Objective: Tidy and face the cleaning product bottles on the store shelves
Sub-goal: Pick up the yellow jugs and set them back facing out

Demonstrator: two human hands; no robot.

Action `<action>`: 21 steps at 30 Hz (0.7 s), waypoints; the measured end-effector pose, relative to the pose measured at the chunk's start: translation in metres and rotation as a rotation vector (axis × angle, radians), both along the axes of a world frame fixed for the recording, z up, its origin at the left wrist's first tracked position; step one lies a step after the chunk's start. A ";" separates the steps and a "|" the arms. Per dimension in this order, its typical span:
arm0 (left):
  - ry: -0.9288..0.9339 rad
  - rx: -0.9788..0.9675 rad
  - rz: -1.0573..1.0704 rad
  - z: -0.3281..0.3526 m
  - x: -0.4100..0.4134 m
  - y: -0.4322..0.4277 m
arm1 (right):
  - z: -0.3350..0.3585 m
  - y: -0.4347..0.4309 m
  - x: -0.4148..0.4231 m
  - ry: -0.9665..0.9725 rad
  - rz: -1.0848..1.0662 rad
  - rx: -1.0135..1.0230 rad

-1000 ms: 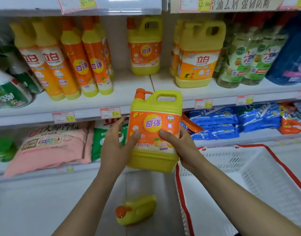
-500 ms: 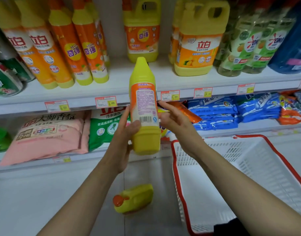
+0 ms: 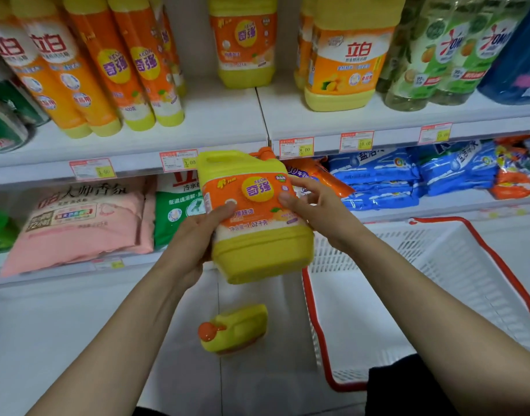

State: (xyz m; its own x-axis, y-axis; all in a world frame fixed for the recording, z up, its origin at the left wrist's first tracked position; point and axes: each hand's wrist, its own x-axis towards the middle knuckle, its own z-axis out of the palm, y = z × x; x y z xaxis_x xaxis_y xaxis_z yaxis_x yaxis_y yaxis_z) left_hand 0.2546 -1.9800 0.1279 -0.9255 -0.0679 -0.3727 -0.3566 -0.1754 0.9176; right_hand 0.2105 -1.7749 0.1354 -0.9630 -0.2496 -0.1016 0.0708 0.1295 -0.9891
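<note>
I hold a yellow detergent jug (image 3: 251, 217) with an orange label and orange cap in front of the shelves, its label facing me and its cap to the right. My left hand (image 3: 194, 235) grips its lower left side, thumb across the label. My right hand (image 3: 314, 208) holds its right side with curled fingers. A matching jug (image 3: 245, 43) stands at the back of the upper shelf (image 3: 215, 124). Another yellow jug (image 3: 232, 328) lies on its side on the floor below.
Tall orange bottles (image 3: 131, 70) stand left on the upper shelf, a larger yellow jug (image 3: 344, 61) and green bottles (image 3: 437, 55) right. Powder bags (image 3: 83, 220) fill the lower shelf. A white basket with red rim (image 3: 437, 280) sits at the right.
I turned the jug in my hands from edge-on with its back label showing to front label facing me, cap now on the right. The view dropped slightly.
</note>
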 end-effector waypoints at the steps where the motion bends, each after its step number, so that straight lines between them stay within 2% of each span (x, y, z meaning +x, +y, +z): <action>1: -0.016 0.037 0.008 0.001 0.000 -0.003 | 0.001 0.002 0.001 -0.003 0.013 0.017; 4: 0.028 0.039 0.008 0.001 0.003 -0.001 | 0.003 0.004 0.001 -0.023 0.041 0.060; 6: 0.159 -0.073 0.055 -0.003 0.006 0.003 | 0.004 -0.004 0.001 0.078 0.004 0.114; 8: 0.296 -0.290 0.115 -0.007 0.007 0.006 | 0.007 -0.017 0.000 0.237 -0.088 0.112; 10: 0.390 -0.568 0.155 -0.010 0.009 0.009 | 0.018 -0.036 0.002 0.305 -0.154 0.032; 12: 0.486 -0.803 0.161 -0.011 0.013 0.010 | 0.033 -0.054 0.004 0.260 -0.146 -0.009; 14: 0.542 -0.928 0.133 -0.013 0.018 0.012 | 0.049 -0.066 0.007 0.103 -0.152 -0.083; 16: 0.518 -0.971 0.113 -0.016 0.024 0.015 | 0.054 -0.074 0.009 0.002 -0.192 -0.163; 19: 0.395 -0.955 0.134 -0.020 0.031 0.016 | 0.050 -0.084 0.010 -0.018 -0.244 -0.174; 21: 0.368 -0.916 0.033 -0.019 0.030 0.006 | 0.048 -0.087 0.008 -0.055 -0.214 -0.174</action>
